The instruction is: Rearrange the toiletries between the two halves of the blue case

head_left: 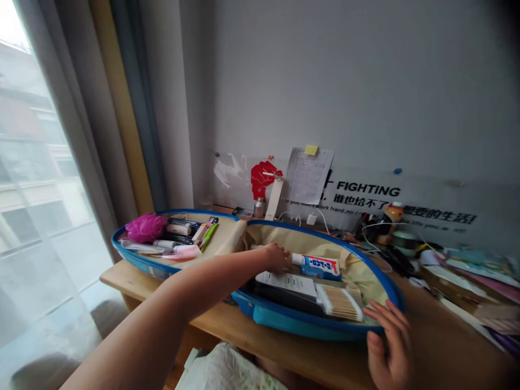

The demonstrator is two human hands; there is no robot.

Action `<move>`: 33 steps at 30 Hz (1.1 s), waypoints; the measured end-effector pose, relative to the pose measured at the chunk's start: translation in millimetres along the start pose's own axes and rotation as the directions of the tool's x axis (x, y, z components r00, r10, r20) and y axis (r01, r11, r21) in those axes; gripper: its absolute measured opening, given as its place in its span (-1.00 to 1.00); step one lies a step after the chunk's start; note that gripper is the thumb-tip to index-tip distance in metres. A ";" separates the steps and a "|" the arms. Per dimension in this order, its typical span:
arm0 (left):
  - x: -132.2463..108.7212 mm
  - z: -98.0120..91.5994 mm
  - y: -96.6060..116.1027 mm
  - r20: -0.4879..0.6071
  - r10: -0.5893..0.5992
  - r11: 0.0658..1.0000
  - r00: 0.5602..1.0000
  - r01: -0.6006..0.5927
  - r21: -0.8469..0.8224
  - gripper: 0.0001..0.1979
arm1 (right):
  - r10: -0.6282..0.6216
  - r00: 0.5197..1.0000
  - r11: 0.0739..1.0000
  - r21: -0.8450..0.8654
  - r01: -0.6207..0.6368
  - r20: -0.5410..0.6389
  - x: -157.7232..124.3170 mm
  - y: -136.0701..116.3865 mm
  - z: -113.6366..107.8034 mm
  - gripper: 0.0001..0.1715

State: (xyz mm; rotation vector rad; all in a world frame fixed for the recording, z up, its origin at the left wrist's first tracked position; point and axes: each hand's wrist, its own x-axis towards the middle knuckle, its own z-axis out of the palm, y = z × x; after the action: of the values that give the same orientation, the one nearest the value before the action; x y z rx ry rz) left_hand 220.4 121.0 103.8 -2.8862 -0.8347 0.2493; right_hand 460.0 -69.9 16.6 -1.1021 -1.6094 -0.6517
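Observation:
My left hand (pixel 278 258) reaches into the right half of an open blue-rimmed case (pixel 317 326), above a dark box with a white printed label (pixel 286 283). Its fingers point down and are blurred, so whether they grip anything is unclear. Just right of it lies a toothpaste tube (pixel 319 262) in white, red and blue, over a blue item (pixel 320 273). A clear pack of cotton swabs (pixel 340 303) sits at the near edge of this half. Beside the case's right rim, my right hand (pixel 390 341) is open, fingers spread and fingertips at the rim.
The left half of the case holds a pink bath puff (pixel 146 227), several tubes and a green item (pixel 209 237). Behind stand a small bottle (pixel 259 207) and a white upright stand (pixel 275 199). Cables, an orange-capped bottle (pixel 392 222) and papers (pixel 467 287) crowd the wooden desk's right side.

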 end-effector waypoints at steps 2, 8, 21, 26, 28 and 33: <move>5.4 3.9 1.9 0.010 -0.009 1.000 1.000 0.009 0.017 -0.62 | 0.007 1.000 1.000 -0.004 -0.007 0.003 -0.7 0.5 -0.4 -0.60; 7.2 4.1 5.0 0.052 -0.011 0.999 0.999 0.009 0.036 -0.68 | 0.012 1.000 1.000 -0.013 -0.012 0.027 -1.4 0.9 -1.7 -0.60; -18.0 -28.8 0.9 -0.028 -0.094 0.995 0.995 0.093 -0.038 -0.65 | -0.011 1.000 1.000 0.002 0.011 0.003 0.9 3.0 -0.4 -0.61; -61.7 -56.5 -54.9 -0.183 -0.366 0.930 0.912 0.356 -0.088 -0.68 | -0.030 1.000 1.000 -0.006 0.030 0.005 2.2 2.3 -0.4 -0.61; -92.0 -60.5 -86.7 -0.209 -0.499 0.866 0.841 0.488 -0.106 -0.63 | -0.031 0.999 0.999 -0.007 0.031 0.012 2.0 2.2 -0.6 -0.60; -179.9 -40.6 -157.3 -0.164 -0.746 0.664 0.645 0.738 -0.118 -0.64 | -0.030 0.999 1.000 -0.006 0.030 0.022 0.8 3.7 -0.7 -0.60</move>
State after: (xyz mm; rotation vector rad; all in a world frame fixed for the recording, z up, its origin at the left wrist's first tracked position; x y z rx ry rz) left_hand -3.1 153.1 191.8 -2.2553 -1.8835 -0.1531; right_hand 463.5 -68.6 17.2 -1.0951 -1.6463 -0.6664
